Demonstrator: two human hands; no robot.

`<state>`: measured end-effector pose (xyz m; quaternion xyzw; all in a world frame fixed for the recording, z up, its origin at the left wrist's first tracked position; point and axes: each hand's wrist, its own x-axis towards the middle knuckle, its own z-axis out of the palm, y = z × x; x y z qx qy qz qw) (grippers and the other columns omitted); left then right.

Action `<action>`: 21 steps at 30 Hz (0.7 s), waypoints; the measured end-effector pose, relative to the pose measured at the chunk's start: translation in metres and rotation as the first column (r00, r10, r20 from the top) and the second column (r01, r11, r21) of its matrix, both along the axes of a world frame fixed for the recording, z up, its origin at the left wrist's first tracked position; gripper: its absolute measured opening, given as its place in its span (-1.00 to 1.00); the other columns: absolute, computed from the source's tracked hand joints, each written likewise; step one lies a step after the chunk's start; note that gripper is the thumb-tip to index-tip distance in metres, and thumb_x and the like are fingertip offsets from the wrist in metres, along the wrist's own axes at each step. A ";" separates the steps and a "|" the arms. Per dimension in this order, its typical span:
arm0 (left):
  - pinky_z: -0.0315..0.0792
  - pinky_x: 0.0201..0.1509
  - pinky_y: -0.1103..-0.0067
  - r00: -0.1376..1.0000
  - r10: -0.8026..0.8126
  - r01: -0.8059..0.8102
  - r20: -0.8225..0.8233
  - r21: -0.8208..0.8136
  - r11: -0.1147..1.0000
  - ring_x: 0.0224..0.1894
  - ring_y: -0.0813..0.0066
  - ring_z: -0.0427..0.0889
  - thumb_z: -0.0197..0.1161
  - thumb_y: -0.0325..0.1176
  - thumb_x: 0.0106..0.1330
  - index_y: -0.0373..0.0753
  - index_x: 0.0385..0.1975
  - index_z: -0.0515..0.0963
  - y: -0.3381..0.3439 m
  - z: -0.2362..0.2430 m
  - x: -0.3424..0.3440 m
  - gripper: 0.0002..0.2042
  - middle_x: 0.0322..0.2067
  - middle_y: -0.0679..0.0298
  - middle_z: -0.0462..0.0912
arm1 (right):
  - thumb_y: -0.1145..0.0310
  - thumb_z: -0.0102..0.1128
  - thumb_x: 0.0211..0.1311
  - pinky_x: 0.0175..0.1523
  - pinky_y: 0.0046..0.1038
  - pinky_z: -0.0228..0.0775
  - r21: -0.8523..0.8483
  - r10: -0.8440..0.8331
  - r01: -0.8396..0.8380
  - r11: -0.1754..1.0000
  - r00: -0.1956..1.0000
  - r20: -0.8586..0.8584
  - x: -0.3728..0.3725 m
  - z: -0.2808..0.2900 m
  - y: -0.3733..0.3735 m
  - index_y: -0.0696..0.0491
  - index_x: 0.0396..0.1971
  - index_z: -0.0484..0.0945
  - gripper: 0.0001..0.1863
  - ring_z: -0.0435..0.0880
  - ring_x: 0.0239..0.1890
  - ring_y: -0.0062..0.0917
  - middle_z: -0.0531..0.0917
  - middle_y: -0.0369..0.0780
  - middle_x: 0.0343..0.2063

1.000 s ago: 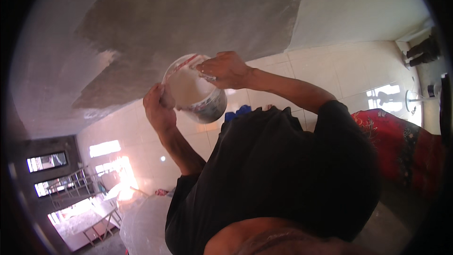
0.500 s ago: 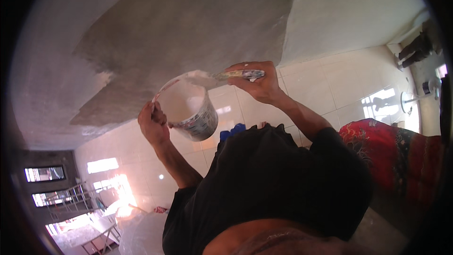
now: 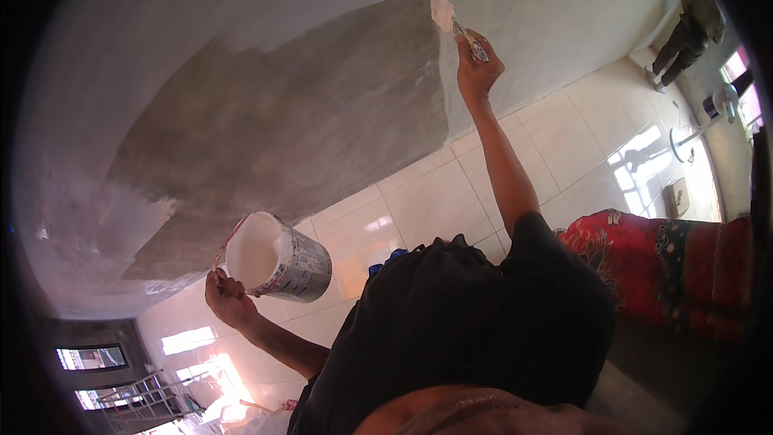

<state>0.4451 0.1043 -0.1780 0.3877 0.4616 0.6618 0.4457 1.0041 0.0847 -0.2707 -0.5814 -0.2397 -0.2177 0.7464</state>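
My left hand (image 3: pixel 231 302) is closed on the handle at the rim of a paint-spattered bucket (image 3: pixel 308 270). The bucket hangs tilted, its mouth toward the wall, and whitish paint coats its inside. My right hand (image 3: pixel 481 72), arm stretched far up, grips the speckled handle of a paintbrush (image 3: pixel 442 12). The brush's pale, paint-covered head is at the wall, by the upper right corner of a dark grey bare patch (image 3: pixel 306 105). Lighter coating surrounds that patch on several sides. Whether the bristles press on the wall is hard to tell.
Glossy pale tiles (image 3: pixel 419 201) cover the floor below the wall. On the right lies a red patterned cloth (image 3: pixel 628 266), with a pedestal fan (image 3: pixel 708 117) beyond it. Another person (image 3: pixel 684 32) stands at the far right. A metal frame (image 3: pixel 133 403) is at lower left.
My right hand has carried the paintbrush from the bucket's mouth up and to the right onto the wall. My left hand and the bucket have moved down and left.
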 end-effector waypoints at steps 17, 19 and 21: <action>-0.16 -0.68 0.70 0.966 0.183 -0.183 -0.184 0.020 0.983 -0.77 0.81 -0.05 0.03 -0.29 0.39 -0.27 -0.51 0.44 -0.004 0.005 -0.002 -0.76 -0.78 0.55 0.10 | 0.42 0.29 0.14 -0.23 -0.38 0.52 -0.052 -0.104 0.110 0.993 0.989 0.104 0.069 -0.002 0.053 0.19 -0.23 0.66 -0.78 0.72 -0.33 -0.28 0.71 -0.07 -0.37; -0.16 -0.68 0.70 0.972 0.189 -0.194 -0.141 -0.017 0.981 -0.76 0.81 -0.05 0.02 -0.29 0.39 -0.27 -0.51 0.44 -0.005 0.008 -0.002 -0.76 -0.78 0.56 0.09 | 0.42 0.30 0.14 -0.25 -0.37 0.51 -0.036 -0.098 0.101 0.994 0.992 0.082 0.065 -0.006 0.062 0.17 -0.23 0.66 -0.79 0.72 -0.36 -0.28 0.70 -0.09 -0.39; -0.15 -0.68 0.70 0.974 0.194 -0.199 -0.115 -0.038 0.979 -0.76 0.81 -0.05 0.02 -0.30 0.39 -0.27 -0.51 0.44 -0.005 0.012 0.001 -0.76 -0.78 0.56 0.09 | 0.41 0.31 0.14 -0.29 -0.37 0.49 -0.024 -0.072 0.074 0.997 0.992 0.102 0.053 -0.009 0.075 0.16 -0.23 0.67 -0.79 0.70 -0.40 -0.30 0.69 -0.10 -0.42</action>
